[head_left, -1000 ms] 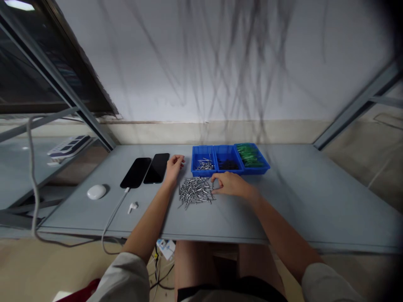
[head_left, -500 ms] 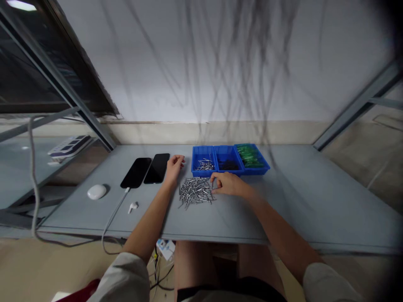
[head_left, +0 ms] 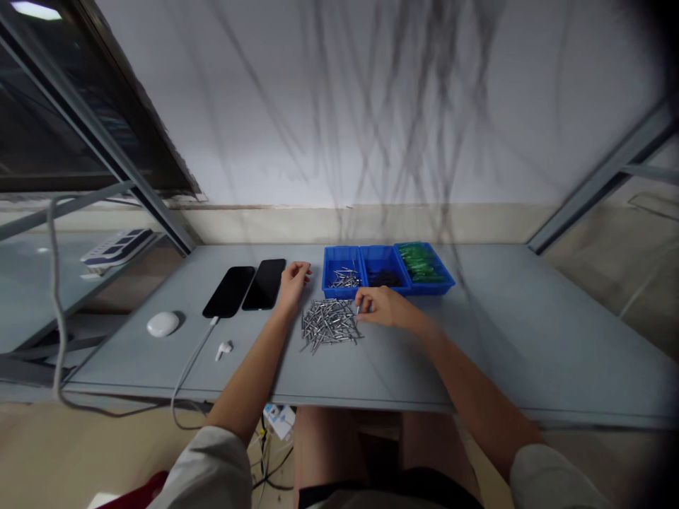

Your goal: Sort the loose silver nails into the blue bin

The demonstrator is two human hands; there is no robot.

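A loose pile of slim silver metal pins (head_left: pixel 329 325) lies on the table in front of me. My right hand (head_left: pixel 385 307) is at the pile's right edge, thumb and fingers pinched on one silver pin. To the left of the pile, my left hand (head_left: pixel 295 279) rests on the table with its fingers curled together. Whatever may be between those fingertips is too small to make out. Behind the pile stands a blue three-part tray (head_left: pixel 366 288). Its left section contains more silver pins (head_left: pixel 346 277), the middle one dark pieces (head_left: pixel 385 278), the right one green pieces (head_left: pixel 421 262).
Two dark phones (head_left: pixel 229 291) lie left of my left hand, one with a white cable (head_left: pixel 194 357) attached. A white earbud (head_left: pixel 223 349) and a white rounded case (head_left: pixel 163 324) are farther left. The wall (head_left: pixel 339 141) rises behind the table, and metal frame posts (head_left: pixel 583 187) flank it.
My right hand has lifted slightly, with the pin still pinched in its fingers. My left hand stays in the same place.
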